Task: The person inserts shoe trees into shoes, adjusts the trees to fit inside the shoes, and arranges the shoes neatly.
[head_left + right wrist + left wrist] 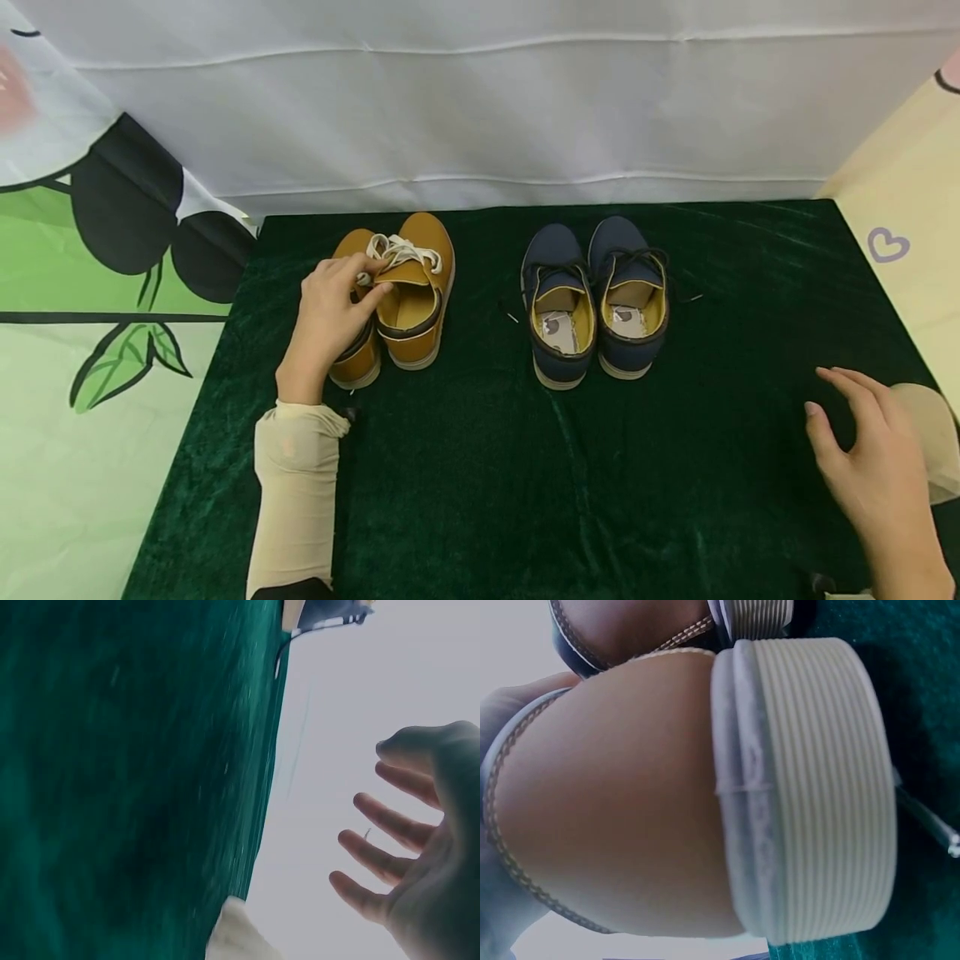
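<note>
In the head view my left hand lies over the left tan shoe and hides most of its opening. Its thumb and forefinger stand a little apart beside the tongue of the right tan shoe, which has white laces. I cannot tell whether the fingers grip either shoe. In the left wrist view a tan shoe heel with a ribbed pale sole fills the middle, hiding the fingers. My right hand is spread in the air beside a beige rounded object, holding nothing.
Two navy shoes with dark laces stand side by side in the middle, toes toward the back. Dark green cloth covers the table. A white curtain hangs behind, with printed panels at both sides.
</note>
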A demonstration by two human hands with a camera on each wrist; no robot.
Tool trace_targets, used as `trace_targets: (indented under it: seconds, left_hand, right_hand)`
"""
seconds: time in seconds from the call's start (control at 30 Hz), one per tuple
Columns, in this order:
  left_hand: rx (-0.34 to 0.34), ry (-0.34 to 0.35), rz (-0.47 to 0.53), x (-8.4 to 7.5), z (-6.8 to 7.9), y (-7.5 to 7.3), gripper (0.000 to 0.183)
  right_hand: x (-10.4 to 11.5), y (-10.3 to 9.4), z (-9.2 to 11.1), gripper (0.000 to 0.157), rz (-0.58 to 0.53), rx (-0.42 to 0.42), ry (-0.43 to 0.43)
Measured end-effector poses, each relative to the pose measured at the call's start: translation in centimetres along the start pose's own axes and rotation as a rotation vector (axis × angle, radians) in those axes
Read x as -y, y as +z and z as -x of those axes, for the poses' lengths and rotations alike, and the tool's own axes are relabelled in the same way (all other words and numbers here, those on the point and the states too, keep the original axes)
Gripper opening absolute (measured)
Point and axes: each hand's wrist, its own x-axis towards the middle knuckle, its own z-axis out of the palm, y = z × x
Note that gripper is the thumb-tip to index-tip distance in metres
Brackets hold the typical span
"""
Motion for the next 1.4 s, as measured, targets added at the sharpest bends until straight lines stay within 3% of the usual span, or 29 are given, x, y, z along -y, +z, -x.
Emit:
trace_targets:
  seconds: [0.17,0.33,0.43,0.6,0.93,1.2,1.4]
  left_hand:
    - [0.006,-0.011,0.008,0.0,0.1,0.0,0.027]
    - [0.006,-0.010,0.014,0.0,0.1,0.0,0.027]
    - [0.001,-0.012,0.010,0.0,0.0,0.0,0.027]
    - [0.008,-0.018,0.005,-0.1,-0.1,0.0,0.027]
    - [0.008,-0.017,0.000,-0.1,0.0,-0.1,0.027]
    - [0.011,-0.014,0.003,-0.1,-0.1,-0.1,0.027]
    - [0.009,-0.021,0.011,-0.2,0.0,-0.1,0.026]
  right_hand:
    - [-1.2,-0.5,0.7,0.050,0.051,0.007,0.090]
    - [-2.3,-0.7,1.3,0.044,0.031,-0.110,0.046]
    - [-2.9,-0.8,1.5,0.044,-0.003,-0.139,0.059]
    - [-3.7,-1.1,2.0,0.046,-0.045,-0.103,0.177]
    - [-5.8,-1.2,2.0,0.048,-0.043,-0.044,0.290]
    - [-7.5,-1.0,2.5,0.049,-0.125,-0.114,0.249]
    - [-8.0,-1.1,3.1,0.048,-0.152,-0.103,0.256]
